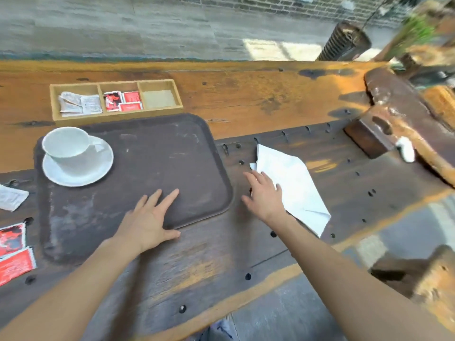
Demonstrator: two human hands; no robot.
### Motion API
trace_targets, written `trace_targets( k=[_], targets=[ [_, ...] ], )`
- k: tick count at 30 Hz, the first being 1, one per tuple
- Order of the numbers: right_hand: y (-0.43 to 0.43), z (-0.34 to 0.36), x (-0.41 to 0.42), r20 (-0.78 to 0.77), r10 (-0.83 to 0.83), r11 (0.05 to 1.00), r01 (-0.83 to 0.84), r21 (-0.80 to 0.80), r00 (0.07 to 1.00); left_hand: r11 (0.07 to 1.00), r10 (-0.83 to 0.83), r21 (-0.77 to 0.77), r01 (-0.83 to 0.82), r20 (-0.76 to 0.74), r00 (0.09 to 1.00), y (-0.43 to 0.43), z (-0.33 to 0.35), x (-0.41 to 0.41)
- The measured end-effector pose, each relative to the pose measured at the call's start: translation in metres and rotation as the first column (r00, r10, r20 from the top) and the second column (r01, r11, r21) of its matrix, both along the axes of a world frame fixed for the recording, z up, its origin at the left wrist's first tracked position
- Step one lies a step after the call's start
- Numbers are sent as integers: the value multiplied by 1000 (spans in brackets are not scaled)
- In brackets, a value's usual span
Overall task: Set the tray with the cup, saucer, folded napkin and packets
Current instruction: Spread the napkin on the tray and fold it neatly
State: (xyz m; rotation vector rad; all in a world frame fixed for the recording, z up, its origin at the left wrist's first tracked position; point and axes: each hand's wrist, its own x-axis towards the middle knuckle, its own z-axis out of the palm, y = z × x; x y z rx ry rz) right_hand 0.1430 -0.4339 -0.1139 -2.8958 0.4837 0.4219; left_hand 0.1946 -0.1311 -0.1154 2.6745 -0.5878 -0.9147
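A dark brown tray [152, 153] lies on the wooden table. A white cup [66, 148] stands on a white saucer [98, 171] in the tray's far left corner. My left hand [150, 220] rests flat, fingers spread, on the tray's near edge and holds nothing. My right hand [264, 193] is open, its fingers on the left edge of a white napkin [293, 183] that lies partly folded on the table right of the tray. Red packets [13, 252] and a white packet [11, 196] lie on the table left of the tray.
A wooden three-part box [115, 99] behind the tray holds white packets on the left and red packets in the middle. A worn wooden block structure [394, 124] stands at the right. The table's near edge runs diagonally at lower right.
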Motion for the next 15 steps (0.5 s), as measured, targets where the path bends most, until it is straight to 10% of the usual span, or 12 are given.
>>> trace_targets(
  k=[7,15],
  targets=[
    [-122,-3,-71,-29,-310,950,309,-38,950,976,-125,-165,140,101,987,-125,12,-11],
    [-206,-32,-107,-4,-154,987,154,-38,988,940,-292,-122,320,204,934,-245,-9,-12]
  ],
)
